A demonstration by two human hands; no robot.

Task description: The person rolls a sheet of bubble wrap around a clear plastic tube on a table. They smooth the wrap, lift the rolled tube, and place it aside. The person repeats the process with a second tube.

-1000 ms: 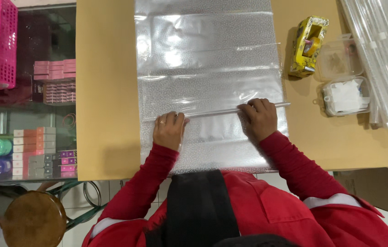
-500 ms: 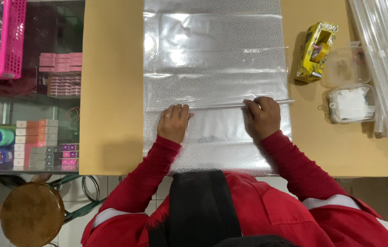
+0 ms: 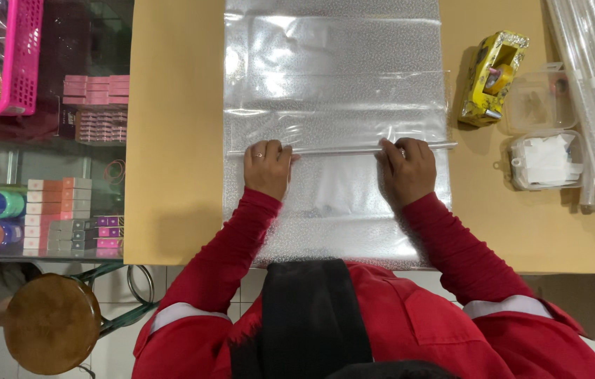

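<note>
A clear plastic sheet (image 3: 332,91) lies flat on a silvery textured mat (image 3: 339,231) on the tan table (image 3: 174,154). Its near end is rolled into a thin tube (image 3: 336,149) running left to right. My left hand (image 3: 267,168) presses on the left part of the tube, fingers curled over it. My right hand (image 3: 404,168) presses on the right part in the same way. Both arms wear red sleeves.
A yellow tape dispenser (image 3: 492,78) and two clear plastic boxes (image 3: 543,160) sit at the right. Several rolled clear tubes (image 3: 592,84) lie along the far right edge. A pink basket (image 3: 20,60) and small boxes sit on the glass counter at left; a round wooden stool (image 3: 51,321) stands below.
The rolled tube and both hands have moved a little away from me up the sheet, taking in more of the plastic.
</note>
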